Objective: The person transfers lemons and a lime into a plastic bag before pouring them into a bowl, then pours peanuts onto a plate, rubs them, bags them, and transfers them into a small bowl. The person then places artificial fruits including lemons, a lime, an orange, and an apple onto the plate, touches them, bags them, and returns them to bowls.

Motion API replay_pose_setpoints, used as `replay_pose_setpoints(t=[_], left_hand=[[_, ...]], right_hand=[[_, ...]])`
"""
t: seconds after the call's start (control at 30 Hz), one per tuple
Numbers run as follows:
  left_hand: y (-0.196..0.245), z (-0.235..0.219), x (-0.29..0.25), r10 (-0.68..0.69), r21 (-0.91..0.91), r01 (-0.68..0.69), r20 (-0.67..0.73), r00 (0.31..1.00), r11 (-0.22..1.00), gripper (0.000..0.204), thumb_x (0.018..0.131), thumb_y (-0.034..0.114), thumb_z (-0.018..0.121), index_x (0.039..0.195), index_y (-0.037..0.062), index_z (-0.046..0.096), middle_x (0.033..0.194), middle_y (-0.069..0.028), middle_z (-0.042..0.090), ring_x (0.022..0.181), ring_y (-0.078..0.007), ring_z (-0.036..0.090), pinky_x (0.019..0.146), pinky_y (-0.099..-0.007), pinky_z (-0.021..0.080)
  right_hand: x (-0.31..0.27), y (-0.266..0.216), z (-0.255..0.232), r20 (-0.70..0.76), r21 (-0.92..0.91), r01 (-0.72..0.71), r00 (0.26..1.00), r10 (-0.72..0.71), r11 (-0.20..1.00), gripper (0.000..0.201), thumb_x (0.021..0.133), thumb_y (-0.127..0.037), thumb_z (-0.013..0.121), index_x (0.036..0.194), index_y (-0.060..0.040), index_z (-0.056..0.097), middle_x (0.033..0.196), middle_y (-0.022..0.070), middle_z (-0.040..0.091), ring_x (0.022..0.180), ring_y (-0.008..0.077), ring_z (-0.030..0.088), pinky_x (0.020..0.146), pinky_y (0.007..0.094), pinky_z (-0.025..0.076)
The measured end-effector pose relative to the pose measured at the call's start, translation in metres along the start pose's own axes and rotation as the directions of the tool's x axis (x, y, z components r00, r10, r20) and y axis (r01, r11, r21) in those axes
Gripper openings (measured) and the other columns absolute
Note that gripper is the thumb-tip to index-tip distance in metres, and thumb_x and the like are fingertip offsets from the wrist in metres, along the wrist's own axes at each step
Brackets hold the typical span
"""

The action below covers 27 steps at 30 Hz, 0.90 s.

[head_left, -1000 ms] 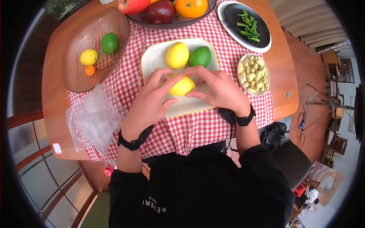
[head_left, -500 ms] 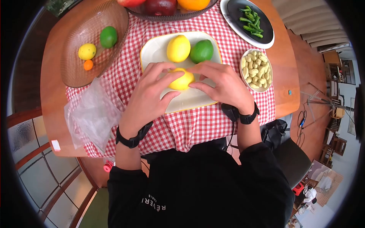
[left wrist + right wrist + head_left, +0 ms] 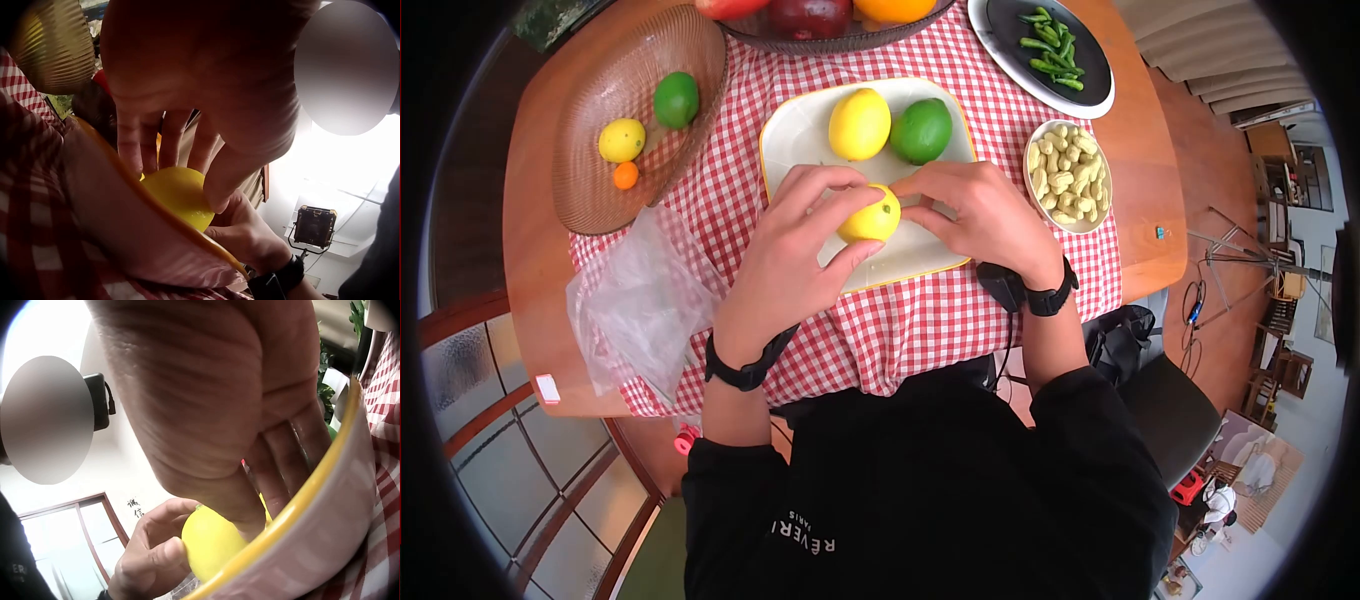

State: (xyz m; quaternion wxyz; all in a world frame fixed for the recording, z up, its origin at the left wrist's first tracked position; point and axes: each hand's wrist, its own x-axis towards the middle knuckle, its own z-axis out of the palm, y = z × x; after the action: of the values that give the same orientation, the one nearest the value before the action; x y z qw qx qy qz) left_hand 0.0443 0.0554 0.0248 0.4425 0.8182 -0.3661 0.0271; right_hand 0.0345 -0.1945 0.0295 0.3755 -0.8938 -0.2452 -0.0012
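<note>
A yellow lemon (image 3: 868, 217) is held over the near part of a white dish (image 3: 800, 115) with a yellow rim, its stem end towards the right. My left hand (image 3: 785, 255) grips it from the left, thumb at the near side and fingers at the far side. From the right, my right hand (image 3: 990, 222) has its curled thumb and index fingertips at the lemon's right edge. In the right wrist view, the right thumb overlaps the lemon (image 3: 209, 540). Another lemon (image 3: 859, 124) and a green lime (image 3: 921, 131) lie at the dish's far side.
Left stands a ribbed brown basket (image 3: 585, 185) with small fruits; a crumpled plastic bag (image 3: 640, 305) lies nearer. To the right are a bowl of peanuts (image 3: 1067, 178) and a dark plate of green peppers (image 3: 1012, 60). A fruit bowl (image 3: 840, 45) stands at the back. Checked cloth (image 3: 900, 345) lies beneath.
The lemon has turned between the hands, so its stem end now shows on the right. The right fingertips have drawn closer together. The whole head view has shifted slightly.
</note>
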Motion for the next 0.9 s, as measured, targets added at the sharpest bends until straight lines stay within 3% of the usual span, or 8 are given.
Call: replay_pose_setpoints(t=[0.07,0.17,0.23,0.37,0.57,0.67,0.73,0.9], left_hand=[[-0.0023,-0.0008,-0.0001,-0.01,-0.01,0.011,0.016,1.0,1.0,0.053,0.078,0.0,0.085,0.128,0.0047,0.07,0.129,-0.0134,0.064,0.117,-0.0326,0.066,0.099,-0.0426,0.054],[-0.0037,-0.0004,-0.0058,-0.121,-0.104,0.13,0.088,0.989,0.986,0.059,0.078,0.0,0.085,0.135,0.0074,0.069,0.135,-0.0143,0.06,0.119,-0.0328,0.066,0.102,-0.0424,0.054],[0.0,-0.001,-0.0044,-0.144,-0.053,0.156,0.173,0.974,0.986,0.071,0.079,-0.002,0.083,0.146,0.0091,0.061,0.139,-0.016,0.056,0.124,-0.0355,0.063,0.106,-0.0428,0.052],[0.0027,-0.0008,-0.0005,-0.134,-0.053,0.142,0.137,0.981,0.988,0.076,0.08,-0.003,0.081,0.15,0.0086,0.054,0.138,-0.0176,0.056,0.127,-0.0373,0.061,0.109,-0.0434,0.05],[-0.0036,0.002,-0.0055,-0.235,-0.06,0.244,0.135,0.963,0.968,0.07,0.081,-0.001,0.082,0.144,0.0078,0.053,0.135,-0.0172,0.059,0.126,-0.0378,0.061,0.106,-0.0447,0.05],[-0.0028,0.0032,-0.0044,-0.198,-0.013,0.2,0.099,0.975,0.98,0.064,0.082,-0.001,0.081,0.141,0.0074,0.058,0.131,-0.0166,0.061,0.122,-0.0376,0.063,0.103,-0.0446,0.052],[-0.0027,0.0017,-0.0012,-0.042,0.062,0.04,0.034,0.999,0.997,0.054,0.082,-0.002,0.081,0.133,0.0057,0.065,0.129,-0.0154,0.062,0.118,-0.0357,0.065,0.099,-0.0433,0.054],[0.0014,0.0,0.0003,-0.079,-0.018,0.079,-0.044,0.996,0.997,0.049,0.08,-0.003,0.082,0.127,0.0044,0.07,0.129,-0.0129,0.065,0.117,-0.0335,0.067,0.097,-0.0412,0.055]], right_hand=[[0.0014,0.0015,0.0007,-0.043,-0.003,0.028,0.999,-0.028,1.0,0.019,0.089,-0.01,0.077,0.107,-0.0053,0.078,0.093,0.0152,0.078,0.08,0.0357,0.075,0.072,0.0422,0.06],[0.0015,0.0011,0.0025,-0.099,-0.001,0.048,0.994,-0.048,0.999,0.021,0.089,-0.01,0.077,0.108,-0.0033,0.078,0.093,0.0166,0.078,0.079,0.0354,0.075,0.072,0.0417,0.061],[-0.0006,0.0039,0.0041,-0.138,-0.024,0.042,0.989,-0.045,0.999,0.025,0.09,-0.014,0.079,0.111,-0.0006,0.078,0.093,0.0179,0.078,0.077,0.0319,0.077,0.07,0.04,0.061],[0.0024,-0.0032,-0.0014,-0.135,0.046,0.006,0.991,0.001,0.999,0.031,0.09,-0.022,0.083,0.112,-0.0007,0.078,0.091,0.0162,0.078,0.075,0.0283,0.077,0.069,0.038,0.062],[-0.0004,0.0003,0.0026,-0.153,-0.001,0.019,0.988,-0.019,1.0,0.038,0.087,-0.03,0.088,0.11,-0.0011,0.078,0.09,0.0138,0.078,0.073,0.0255,0.076,0.067,0.0364,0.061],[0.0,-0.0013,0.0005,-0.16,0.008,0.047,0.986,-0.045,0.999,0.037,0.086,-0.03,0.088,0.109,-0.0018,0.078,0.089,0.0135,0.078,0.074,0.0261,0.076,0.066,0.0368,0.06],[0.0003,0.0035,0.0024,-0.109,0.011,-0.001,0.994,0.002,1.0,0.034,0.086,-0.027,0.087,0.108,-0.0031,0.078,0.088,0.0138,0.077,0.073,0.0274,0.076,0.066,0.038,0.06],[-0.0009,0.0041,0.0037,-0.073,-0.014,0.007,0.997,-0.008,1.0,0.029,0.086,-0.02,0.086,0.109,-0.0041,0.078,0.088,0.0146,0.076,0.073,0.0287,0.075,0.067,0.0392,0.059]])
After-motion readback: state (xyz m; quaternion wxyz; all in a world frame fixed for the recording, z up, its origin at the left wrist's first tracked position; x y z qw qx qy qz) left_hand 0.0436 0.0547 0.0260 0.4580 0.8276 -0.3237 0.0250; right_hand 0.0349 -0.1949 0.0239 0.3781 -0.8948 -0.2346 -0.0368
